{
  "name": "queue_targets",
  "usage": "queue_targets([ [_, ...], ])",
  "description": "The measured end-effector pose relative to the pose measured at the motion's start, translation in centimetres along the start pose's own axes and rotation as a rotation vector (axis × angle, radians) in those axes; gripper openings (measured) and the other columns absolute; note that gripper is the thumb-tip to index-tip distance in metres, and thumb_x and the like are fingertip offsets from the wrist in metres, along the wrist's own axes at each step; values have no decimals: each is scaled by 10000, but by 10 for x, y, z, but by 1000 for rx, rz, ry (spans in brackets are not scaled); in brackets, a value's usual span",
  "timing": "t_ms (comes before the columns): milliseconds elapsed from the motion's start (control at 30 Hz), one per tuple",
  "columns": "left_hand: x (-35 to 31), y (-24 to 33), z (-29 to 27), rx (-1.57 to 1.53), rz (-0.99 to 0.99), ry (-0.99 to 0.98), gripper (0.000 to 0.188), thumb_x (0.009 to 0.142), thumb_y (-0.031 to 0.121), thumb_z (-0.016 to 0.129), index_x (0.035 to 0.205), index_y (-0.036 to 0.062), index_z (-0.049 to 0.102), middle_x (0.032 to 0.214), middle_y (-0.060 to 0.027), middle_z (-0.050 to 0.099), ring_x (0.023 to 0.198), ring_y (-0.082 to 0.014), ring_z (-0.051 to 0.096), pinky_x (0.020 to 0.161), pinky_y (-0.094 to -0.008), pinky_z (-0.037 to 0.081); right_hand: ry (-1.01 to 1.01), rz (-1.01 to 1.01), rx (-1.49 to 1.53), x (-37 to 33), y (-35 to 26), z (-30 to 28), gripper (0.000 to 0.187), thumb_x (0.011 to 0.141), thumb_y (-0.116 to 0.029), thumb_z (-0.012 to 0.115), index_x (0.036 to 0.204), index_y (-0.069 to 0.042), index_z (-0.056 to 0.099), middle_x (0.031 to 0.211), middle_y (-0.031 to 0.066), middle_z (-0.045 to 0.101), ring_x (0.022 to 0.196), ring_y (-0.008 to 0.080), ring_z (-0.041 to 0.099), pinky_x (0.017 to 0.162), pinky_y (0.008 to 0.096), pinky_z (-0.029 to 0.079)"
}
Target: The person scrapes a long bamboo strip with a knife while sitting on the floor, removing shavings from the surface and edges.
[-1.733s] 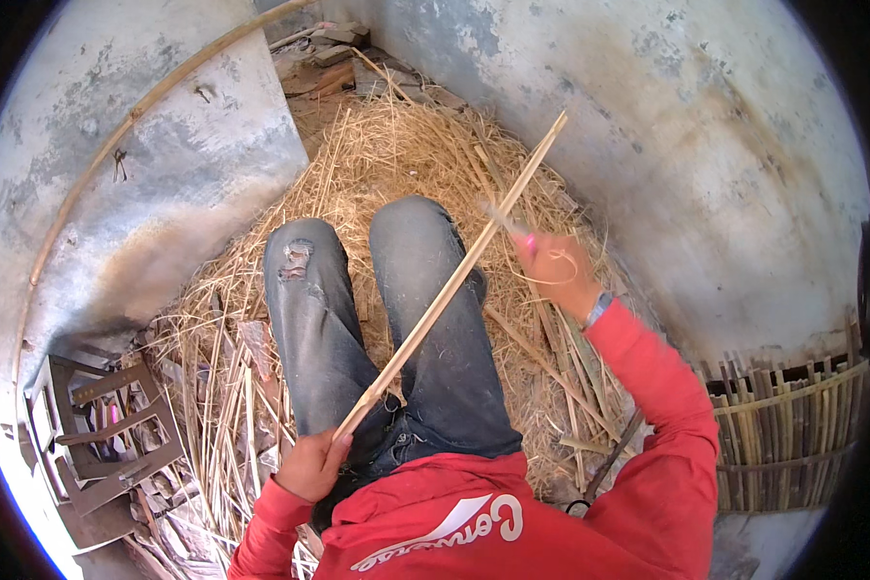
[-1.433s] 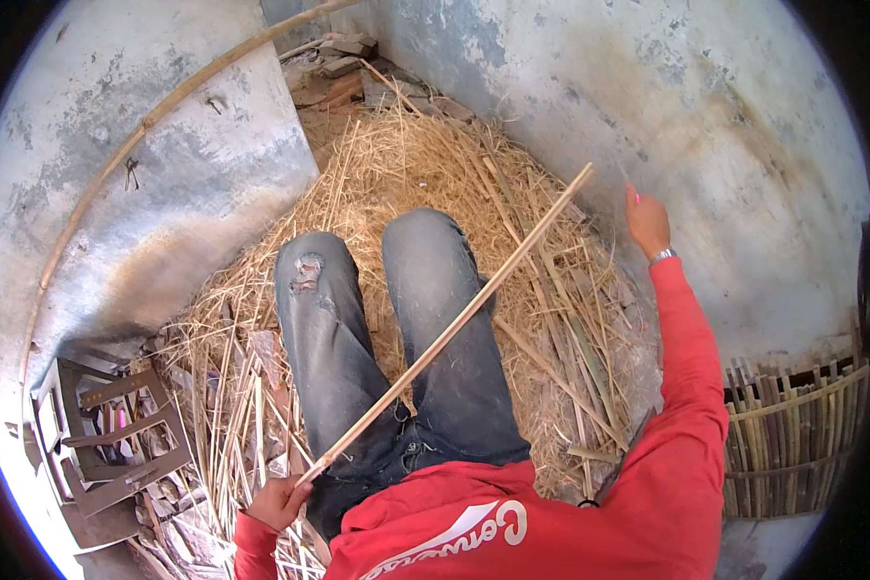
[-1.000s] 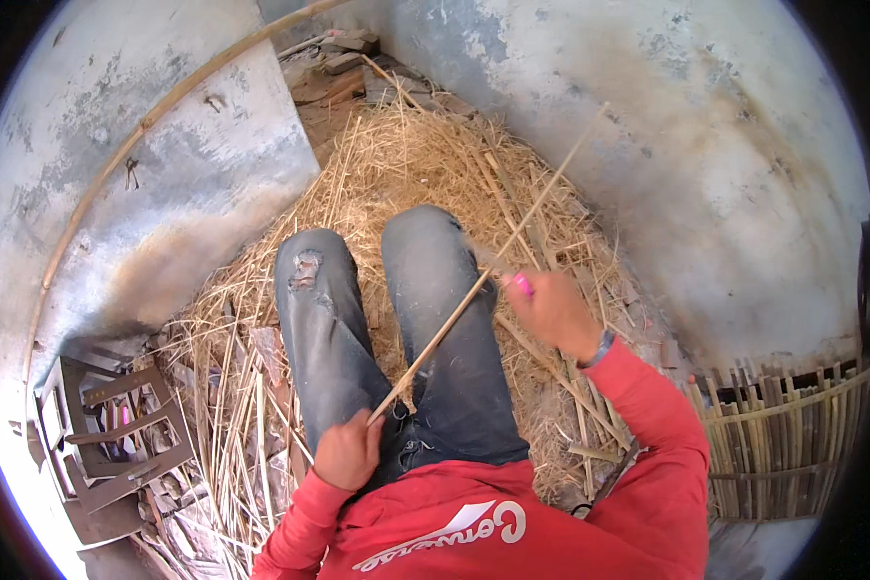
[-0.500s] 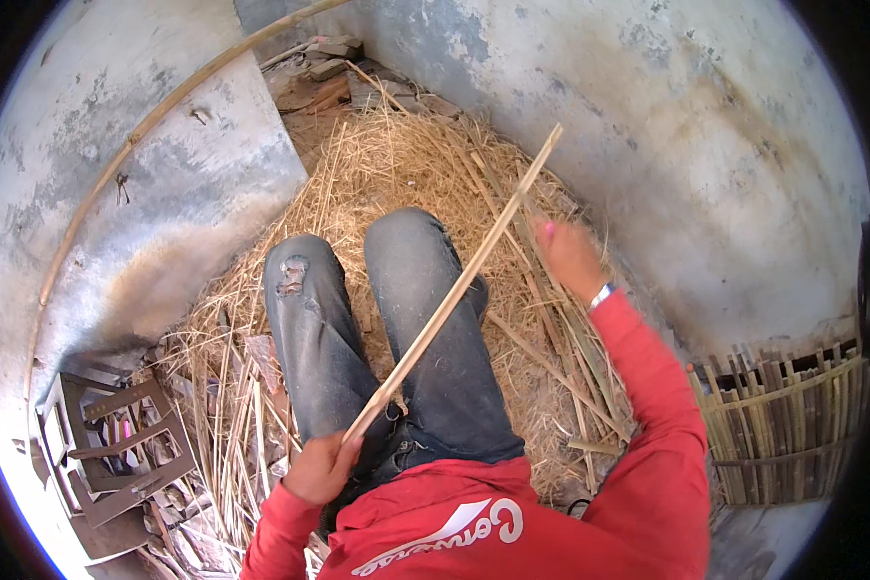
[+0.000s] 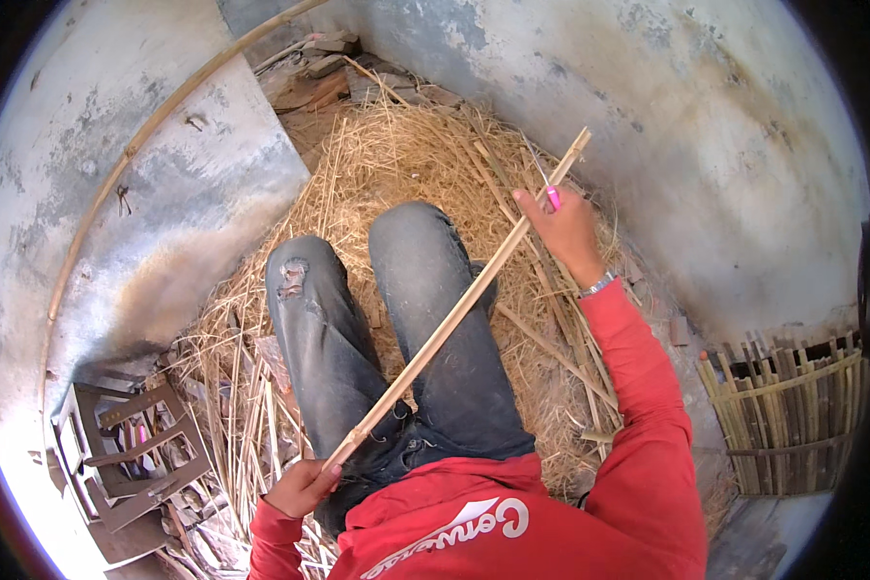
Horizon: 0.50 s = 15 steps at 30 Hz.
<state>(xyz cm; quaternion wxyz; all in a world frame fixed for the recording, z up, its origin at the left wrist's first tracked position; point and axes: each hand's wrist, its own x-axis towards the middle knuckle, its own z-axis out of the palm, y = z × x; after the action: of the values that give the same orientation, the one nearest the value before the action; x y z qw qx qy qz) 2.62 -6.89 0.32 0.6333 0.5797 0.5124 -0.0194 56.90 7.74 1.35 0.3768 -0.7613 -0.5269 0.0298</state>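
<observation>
A long pale bamboo strip (image 5: 454,311) slants across my thighs, from lower left to upper right. My left hand (image 5: 304,487) is closed on its lower end, close to my hip. Near the strip's far end is my right hand (image 5: 568,232), closed around the pink handle of a knife (image 5: 553,198). The knife's thin blade points up and away, beside the strip. My right thumb lies over or against the strip; whether it presses on it I cannot tell. Both knees, in worn dark jeans (image 5: 420,256), are under the strip.
Thin shavings (image 5: 396,145) heap in front of my knees. Cut strips (image 5: 232,416) lie at left, more at right. A brown wooden frame (image 5: 145,454) stands lower left; a slatted bamboo basket (image 5: 788,425) stands at right. A bent pole (image 5: 116,174) leans along the left wall.
My right hand has come up and in to the strip's far end, and the knife blade now shows. My left hand and the strip's lower end have shifted down and left.
</observation>
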Motion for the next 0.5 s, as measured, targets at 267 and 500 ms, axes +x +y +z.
queue_targets([
  [267, 6, -9, 6, -201, -140, -63, 529, 1105, 497, 547, 790, 77, 607, 638, 37, 500, 558, -79, 443, 533, -265, 338, -77, -179, 94, -41, -16, 6, 622, 933, -581, 755, 719, -29, 563, 584, 107, 493, 508, 250, 503, 512, 435, 393],
  [500, 3, -13, 0, -321, -167, -115, 498, 1106, 464, 564, 792, 80, 605, 637, 46, 483, 544, -68, 419, 522, -253, 319, 186, -412, 110, -29, -4, -21, 365, 1094, -339, 583, 1030, -2, 708, 656, 114, 584, 581, 237, 586, 584, 405, 462],
])
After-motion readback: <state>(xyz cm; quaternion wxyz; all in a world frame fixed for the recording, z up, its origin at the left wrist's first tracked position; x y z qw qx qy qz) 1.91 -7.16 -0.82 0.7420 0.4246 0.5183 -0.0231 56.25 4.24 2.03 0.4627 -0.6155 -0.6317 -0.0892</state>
